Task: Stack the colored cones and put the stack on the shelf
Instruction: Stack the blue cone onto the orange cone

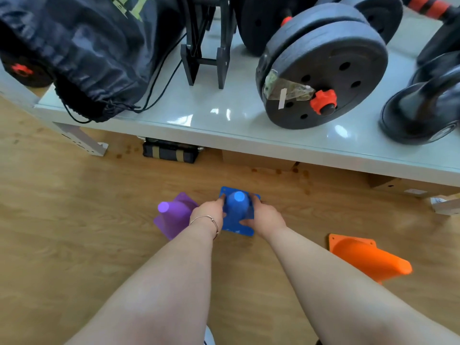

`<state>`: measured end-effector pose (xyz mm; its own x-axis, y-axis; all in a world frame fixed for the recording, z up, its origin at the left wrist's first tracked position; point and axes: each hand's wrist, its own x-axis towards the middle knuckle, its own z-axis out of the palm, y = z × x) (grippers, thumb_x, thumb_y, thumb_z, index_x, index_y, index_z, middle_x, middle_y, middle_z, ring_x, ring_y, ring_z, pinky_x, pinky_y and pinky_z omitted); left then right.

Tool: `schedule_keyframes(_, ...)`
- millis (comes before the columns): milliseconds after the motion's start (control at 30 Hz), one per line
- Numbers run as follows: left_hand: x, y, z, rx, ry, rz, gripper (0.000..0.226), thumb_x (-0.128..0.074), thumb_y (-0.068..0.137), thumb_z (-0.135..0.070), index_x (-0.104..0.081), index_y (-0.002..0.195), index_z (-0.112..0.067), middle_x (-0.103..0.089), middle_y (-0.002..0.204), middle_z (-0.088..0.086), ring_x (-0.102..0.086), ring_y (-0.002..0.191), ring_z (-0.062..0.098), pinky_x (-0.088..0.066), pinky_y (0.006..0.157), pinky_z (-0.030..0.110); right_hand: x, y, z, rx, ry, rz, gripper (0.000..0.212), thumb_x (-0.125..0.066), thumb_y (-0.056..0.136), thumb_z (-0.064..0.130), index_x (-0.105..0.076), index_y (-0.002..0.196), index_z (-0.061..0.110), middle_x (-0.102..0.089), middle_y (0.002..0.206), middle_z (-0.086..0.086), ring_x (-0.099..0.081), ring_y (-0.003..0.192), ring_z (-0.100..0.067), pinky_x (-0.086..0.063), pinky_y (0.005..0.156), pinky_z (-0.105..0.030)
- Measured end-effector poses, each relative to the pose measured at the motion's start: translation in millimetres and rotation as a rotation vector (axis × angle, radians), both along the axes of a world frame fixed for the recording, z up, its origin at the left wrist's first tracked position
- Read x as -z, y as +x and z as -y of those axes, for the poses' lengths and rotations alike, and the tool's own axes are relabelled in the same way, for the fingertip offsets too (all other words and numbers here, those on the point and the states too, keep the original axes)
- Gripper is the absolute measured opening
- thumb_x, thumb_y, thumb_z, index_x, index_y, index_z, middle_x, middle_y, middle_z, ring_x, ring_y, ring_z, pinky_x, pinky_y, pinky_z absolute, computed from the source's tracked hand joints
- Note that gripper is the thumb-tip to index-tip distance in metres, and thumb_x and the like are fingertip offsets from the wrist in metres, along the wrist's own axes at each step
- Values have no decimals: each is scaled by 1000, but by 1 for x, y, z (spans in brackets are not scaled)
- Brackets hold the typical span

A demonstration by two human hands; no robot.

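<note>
A blue cone (237,207) stands upright on the wooden floor in the middle of the view. My left hand (210,211) grips its left side and my right hand (263,217) grips its right side, both near the square base. A purple cone (171,212) stands upright just left of it, partly behind my left wrist. An orange cone (368,257) lies on its side on the floor to the right, tip pointing right. The white glossy shelf (224,115) runs across the top of the view.
On the shelf sit a black drawstring bag (82,53), a black stand (206,56), dumbbell plates (323,78) and a kettlebell (420,110). Under the shelf are a dark folded item (170,151) and cardboard boxes (258,161).
</note>
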<state>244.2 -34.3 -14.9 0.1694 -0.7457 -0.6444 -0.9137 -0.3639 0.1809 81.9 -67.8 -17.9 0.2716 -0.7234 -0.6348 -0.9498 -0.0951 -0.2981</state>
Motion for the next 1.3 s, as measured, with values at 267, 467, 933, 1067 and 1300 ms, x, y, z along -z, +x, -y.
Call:
schedule_keyframes(267, -14, -6, -8, -26, -118, -108, 57, -52, 96, -29, -30, 149, -32, -60, 133, 8, -57, 117, 34, -50, 95, 40, -10, -23, -5, 7, -37, 79, 89, -71, 97, 38, -18, 166, 27, -63, 144, -12, -65, 125, -34, -56, 95, -43)
schedule_keyframes(467, -39, -23, -12, -40, -211, -130, 55, -58, 92, -33, -39, 144, -37, -63, 132, 1, -59, 115, 28, -51, 95, 39, -35, -52, -5, -15, -113, 175, 89, -74, 95, 38, -20, 166, 30, -59, 151, -8, -63, 128, -32, -55, 97, -42)
schedule_keyframes(933, -110, -155, -28, -203, -550, -474, 56, -76, 80, -27, -59, 133, -26, -67, 126, -5, -62, 116, 10, -47, 106, 32, -107, -209, -29, 239, -270, 544, 79, -82, 86, 30, -45, 155, 39, -64, 148, 11, -56, 142, -13, -46, 120, -41)
schedule_keyframes(1067, -127, -186, -42, -169, -609, -508, 55, -78, 79, -24, -61, 131, -24, -69, 119, -3, -65, 108, 12, -50, 101, 30, -132, -248, -33, 190, -301, 523, 80, -85, 83, 32, -48, 154, 39, -67, 143, 11, -60, 136, -11, -50, 116, -42)
schedule_keyframes(1300, -146, -232, -59, -105, -630, -540, 56, -80, 77, -17, -62, 129, -22, -71, 112, -2, -68, 99, 9, -51, 96, 23, -164, -296, -43, 60, -320, 438, 78, -86, 83, 35, -50, 153, 33, -68, 143, 9, -63, 134, -11, -53, 112, -43)
